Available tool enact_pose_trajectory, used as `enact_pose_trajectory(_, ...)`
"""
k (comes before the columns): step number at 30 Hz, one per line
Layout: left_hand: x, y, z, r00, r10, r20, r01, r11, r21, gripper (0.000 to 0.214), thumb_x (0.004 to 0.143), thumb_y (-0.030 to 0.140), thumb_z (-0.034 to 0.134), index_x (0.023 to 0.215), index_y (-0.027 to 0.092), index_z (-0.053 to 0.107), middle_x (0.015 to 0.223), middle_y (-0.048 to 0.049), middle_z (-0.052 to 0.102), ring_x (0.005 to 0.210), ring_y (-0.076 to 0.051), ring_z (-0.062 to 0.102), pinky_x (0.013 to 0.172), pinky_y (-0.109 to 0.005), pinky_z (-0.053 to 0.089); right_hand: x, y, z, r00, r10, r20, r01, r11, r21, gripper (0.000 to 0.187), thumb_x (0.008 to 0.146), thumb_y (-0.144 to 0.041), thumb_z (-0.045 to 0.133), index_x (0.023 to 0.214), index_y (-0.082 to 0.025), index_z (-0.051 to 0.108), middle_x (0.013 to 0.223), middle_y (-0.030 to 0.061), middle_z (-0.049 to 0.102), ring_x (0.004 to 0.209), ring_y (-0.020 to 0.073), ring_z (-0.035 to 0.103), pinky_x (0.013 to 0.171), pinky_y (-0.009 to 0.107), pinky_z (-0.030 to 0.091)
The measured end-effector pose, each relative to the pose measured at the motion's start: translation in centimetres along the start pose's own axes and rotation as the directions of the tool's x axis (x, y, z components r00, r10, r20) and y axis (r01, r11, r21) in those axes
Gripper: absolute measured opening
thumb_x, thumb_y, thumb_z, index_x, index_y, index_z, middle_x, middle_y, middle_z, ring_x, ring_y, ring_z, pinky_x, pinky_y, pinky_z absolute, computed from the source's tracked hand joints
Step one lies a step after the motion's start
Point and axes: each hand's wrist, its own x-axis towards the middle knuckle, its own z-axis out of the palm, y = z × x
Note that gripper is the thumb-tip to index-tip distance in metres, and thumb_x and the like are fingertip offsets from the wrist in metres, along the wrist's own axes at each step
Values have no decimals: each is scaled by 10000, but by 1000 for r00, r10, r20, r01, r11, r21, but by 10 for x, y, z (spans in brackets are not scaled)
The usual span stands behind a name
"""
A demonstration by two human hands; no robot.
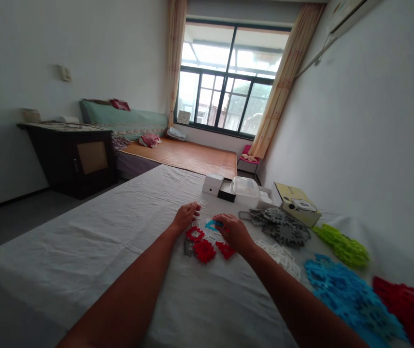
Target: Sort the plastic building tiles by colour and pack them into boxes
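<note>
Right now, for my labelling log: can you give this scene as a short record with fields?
surface: white cloth
right hand: holds blue piece at fingertips
left hand: fingers curled down near blue piece, grip unclear
below hands: red pieces
at right: grey pile, white pile, green pile, blue pile, red pile
behind: clear tub, yellow box

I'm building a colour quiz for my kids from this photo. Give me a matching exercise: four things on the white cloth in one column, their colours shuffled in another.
Things
1. piece touched by the right hand
2. box by the wall
3. pile beyond the right hand
4. nearest tile between the wrists

Colours
A. grey
B. red
C. blue
D. yellow

Pairs: 1-C, 2-D, 3-A, 4-B
</note>
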Motion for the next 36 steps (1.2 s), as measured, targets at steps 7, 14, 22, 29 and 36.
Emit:
enact_pose_trajectory(7, 3, -2, -1, 1000, -13, 19, 13, 1000, -6, 630, 693, 713, 477, 818, 125, 666, 867, -118, 700, 685, -192, 651, 556, -275, 486, -102, 63, -78, 900, 395, -187, -390, 919, 64, 301, 788, -436, 584, 1011, -239, 630, 865, 37, 724, 781, 207, 681, 704, 322, 526)
enact_pose_trajectory(14, 3, -4, 0, 998, 6, 55, -10, 997, 73, 631, 694, 720, 470, 816, 139, 686, 801, -96, 706, 702, -206, 653, 578, -280, 485, -224, 157, -189, 701, 639, -317, -694, 713, -101, 431, 730, -541, 582, 1008, -226, 679, 942, 82, 728, 889, 283, 675, 769, 390, 528)
enact_pose_trajectory(22, -3, 3, 2, 999, -17, 32, 15, 999, 40, 643, 713, 717, 437, 813, 126, 671, 835, -110, 696, 696, -193, 639, 570, -269, 469, -162, 105, -126, 899, 364, -242, -421, 871, -254, 372, 838, -459, 469, 1024, -213, 677, 967, 90, 702, 896, 259, 637, 834, 425, 489)
enact_pose_trajectory(29, -2, 0, 1, 999, -24, 32, 25, 999, -34, 602, 744, 671, 437, 822, 116, 657, 858, -112, 683, 669, -170, 630, 554, -259, 459, -53, -24, -3, 987, -27, 156, 34, 999, -40, 420, 823, -406, 586, 1225, -281, 564, 1235, 51, 598, 1130, 233, 496, 964, 393, 412)
enact_pose_trajectory(36, -3, 0, 3, 1000, -24, 15, 25, 998, -65, 526, 816, 582, 412, 812, 114, 653, 846, -106, 678, 646, -144, 615, 519, -234, 452, 0, -19, 20, 945, -48, 325, 107, 980, -167, 568, 775, -370, 618, 1322, -353, 466, 1393, 45, 457, 1241, 301, 380, 983, 491, 340)
